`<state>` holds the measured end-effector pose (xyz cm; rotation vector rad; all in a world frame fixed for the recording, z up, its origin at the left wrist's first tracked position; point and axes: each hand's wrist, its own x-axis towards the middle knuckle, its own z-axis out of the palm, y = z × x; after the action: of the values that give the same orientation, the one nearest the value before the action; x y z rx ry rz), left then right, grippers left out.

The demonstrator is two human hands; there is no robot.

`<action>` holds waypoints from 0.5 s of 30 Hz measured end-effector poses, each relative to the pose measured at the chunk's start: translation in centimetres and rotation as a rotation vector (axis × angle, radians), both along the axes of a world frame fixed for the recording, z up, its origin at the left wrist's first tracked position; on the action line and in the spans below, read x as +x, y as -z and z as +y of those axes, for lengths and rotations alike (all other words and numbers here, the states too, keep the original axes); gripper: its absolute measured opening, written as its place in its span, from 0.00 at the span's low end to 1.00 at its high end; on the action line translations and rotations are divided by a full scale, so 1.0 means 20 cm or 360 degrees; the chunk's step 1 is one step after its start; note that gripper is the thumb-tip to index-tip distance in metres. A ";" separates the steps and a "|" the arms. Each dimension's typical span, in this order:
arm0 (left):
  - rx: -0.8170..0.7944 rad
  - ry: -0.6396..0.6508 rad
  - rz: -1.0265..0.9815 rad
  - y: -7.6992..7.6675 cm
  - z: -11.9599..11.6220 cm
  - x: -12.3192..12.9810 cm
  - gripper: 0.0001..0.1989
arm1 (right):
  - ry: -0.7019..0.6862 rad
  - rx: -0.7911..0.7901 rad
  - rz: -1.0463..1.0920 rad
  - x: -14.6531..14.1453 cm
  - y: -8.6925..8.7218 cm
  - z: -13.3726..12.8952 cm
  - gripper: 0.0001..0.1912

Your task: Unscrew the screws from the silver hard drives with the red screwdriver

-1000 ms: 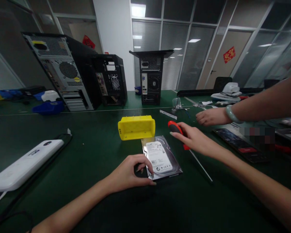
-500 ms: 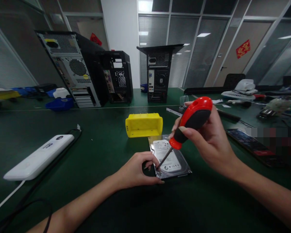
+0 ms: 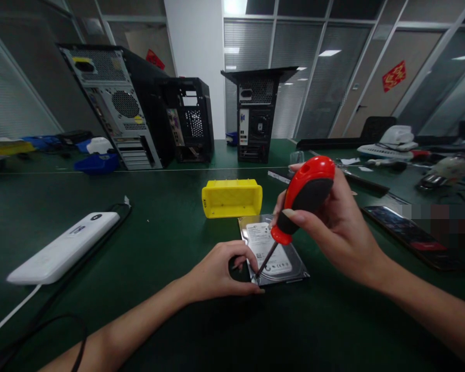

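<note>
A silver hard drive (image 3: 269, 248) with a white label lies flat on the dark green table (image 3: 158, 232). My right hand (image 3: 333, 222) is wrapped round the red and black handle of a screwdriver (image 3: 308, 191). The screwdriver is tilted, and its tip meets the drive's near left corner. Thumb and fingers of my left hand (image 3: 227, 271) curve round that same corner, gripping the drive's edge close to the tip. Just behind the drive stands a yellow plastic bin (image 3: 232, 199).
Computer cases (image 3: 139, 108) (image 3: 191, 121) (image 3: 256, 116) stand at the back. A white power bank (image 3: 65, 248) with cables lies left, beside a blue tray (image 3: 96, 163) farther back. A dark phone (image 3: 406, 232) lies right of my right hand.
The screwdriver tip has moved slightly down and right, onto the drive's near left corner. My right hand has shifted a little with it. My left hand keeps its place at the corner.
</note>
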<state>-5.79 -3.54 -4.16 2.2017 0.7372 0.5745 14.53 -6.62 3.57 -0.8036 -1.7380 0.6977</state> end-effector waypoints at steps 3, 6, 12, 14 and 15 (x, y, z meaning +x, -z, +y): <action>0.0014 0.0002 0.0003 0.00 0.00 0.00 0.14 | -0.0027 -0.0012 0.0001 -0.01 -0.02 0.00 0.21; 0.0024 -0.0003 0.0012 -0.01 0.00 0.00 0.14 | -0.0127 -0.0128 0.0054 -0.02 -0.04 0.01 0.21; 0.0032 -0.0032 0.0017 -0.02 -0.01 0.00 0.14 | -0.0354 -0.0408 0.0384 -0.09 -0.08 0.04 0.21; -0.0005 -0.0015 -0.0001 -0.02 -0.01 0.01 0.14 | -0.0357 -0.0434 0.0456 -0.12 -0.08 0.04 0.18; -0.0023 -0.0004 -0.0012 -0.02 -0.01 0.01 0.14 | -0.0374 -0.0435 0.0481 -0.13 -0.08 0.04 0.17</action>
<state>-5.65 -3.73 -3.72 2.1846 0.7378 0.5770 12.00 -5.78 5.16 -0.6404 -1.4917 1.1730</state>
